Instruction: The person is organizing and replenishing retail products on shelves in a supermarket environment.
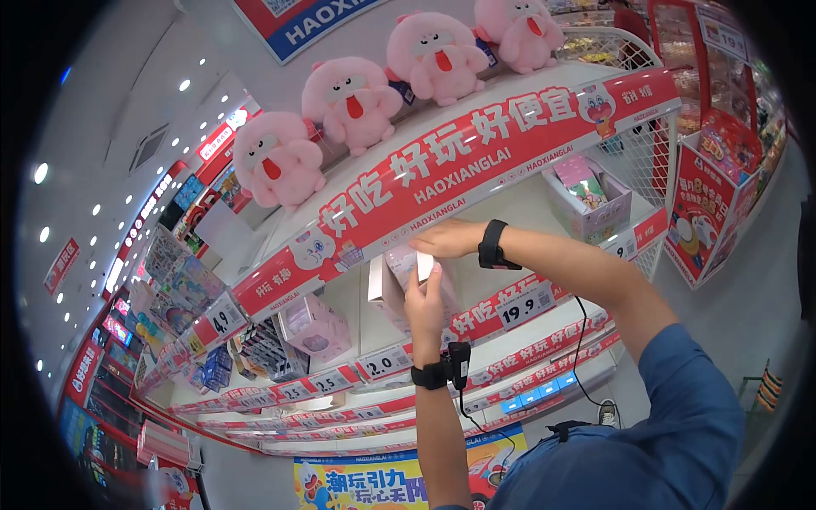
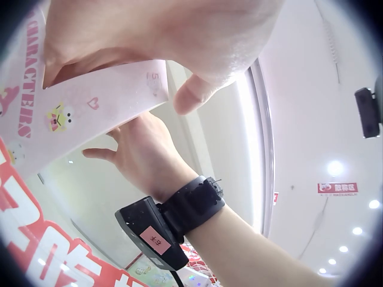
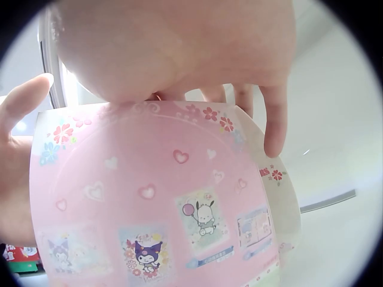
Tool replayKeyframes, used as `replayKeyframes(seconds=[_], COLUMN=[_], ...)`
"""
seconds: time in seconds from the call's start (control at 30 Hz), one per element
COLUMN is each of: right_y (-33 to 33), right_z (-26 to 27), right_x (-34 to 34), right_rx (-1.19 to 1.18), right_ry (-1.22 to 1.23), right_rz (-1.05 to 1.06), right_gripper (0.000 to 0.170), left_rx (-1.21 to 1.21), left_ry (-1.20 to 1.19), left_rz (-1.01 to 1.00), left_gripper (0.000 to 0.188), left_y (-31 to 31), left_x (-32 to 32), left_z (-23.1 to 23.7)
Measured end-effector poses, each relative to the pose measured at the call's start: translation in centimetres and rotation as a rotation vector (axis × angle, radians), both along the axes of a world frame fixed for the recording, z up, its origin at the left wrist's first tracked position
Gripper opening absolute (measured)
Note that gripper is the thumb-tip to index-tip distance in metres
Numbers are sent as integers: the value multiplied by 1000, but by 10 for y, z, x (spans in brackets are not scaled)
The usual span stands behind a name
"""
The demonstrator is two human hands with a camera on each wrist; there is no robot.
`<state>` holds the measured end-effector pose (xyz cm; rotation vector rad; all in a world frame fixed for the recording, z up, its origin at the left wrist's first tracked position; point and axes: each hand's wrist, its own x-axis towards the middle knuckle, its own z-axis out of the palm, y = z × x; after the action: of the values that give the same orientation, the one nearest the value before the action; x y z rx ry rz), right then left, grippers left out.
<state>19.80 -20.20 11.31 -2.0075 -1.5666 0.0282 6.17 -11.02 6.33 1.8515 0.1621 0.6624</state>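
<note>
A pink cardboard box (image 3: 161, 197) printed with cartoon characters and hearts stands on the shelf below the red sign strip. My left hand (image 1: 427, 308) grips one side of it; in the left wrist view its curled fingers (image 2: 96, 57) lie over the printed panel, and the thumb sticks out past the edge. Across the top, from the far side, comes my right hand (image 1: 455, 238). In the right wrist view its outer fingers (image 3: 275, 122) hang down behind the front panel. The box hides the right thumb, so I cannot tell whether that hand pinches it.
Pink plush toys (image 1: 351, 102) line the top shelf. An open box of packets (image 1: 586, 195) stands right of the hands, and another pink box (image 1: 314, 327) stands to the left. Red price strips (image 1: 527, 310) edge the shelves. A wire side rack (image 1: 646, 161) closes the right end.
</note>
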Motion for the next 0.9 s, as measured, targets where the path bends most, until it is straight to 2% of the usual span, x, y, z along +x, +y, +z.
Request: replayKeyframes(seconds=[0.03, 0.07, 0.13, 0.2, 0.3, 0.4, 0.8, 0.9], right_y=[-2, 12, 12, 11, 11, 9, 7, 9], right_z=[2, -18, -17, -19, -19, -16, -16, -18], right_x=[-1, 16, 16, 16, 16, 15, 12, 12], right_rx=[21, 139, 203, 156, 139, 87, 139, 151], right_ry=[16, -62, -140, -46, -57, -51, -47, -35], right_rz=[8, 11, 47, 29, 9, 10, 28, 16], right_gripper=[43, 43, 46, 47, 47, 48, 45, 45], left_rx=[4, 5, 33, 23, 4, 47, 45, 95], left_ry=[-10, -26, -28, 15, 46, 35, 66, 19], left_rz=[20, 40, 55, 70, 77, 69, 94, 118], left_gripper=[46, 47, 49, 46, 40, 46, 45, 45], left_y=[0, -1, -1, 0, -5, 0, -6, 0], left_x=[0, 2, 2, 4, 1, 2, -3, 3], left_z=[-1, -2, -2, -2, 3, -1, 5, -6])
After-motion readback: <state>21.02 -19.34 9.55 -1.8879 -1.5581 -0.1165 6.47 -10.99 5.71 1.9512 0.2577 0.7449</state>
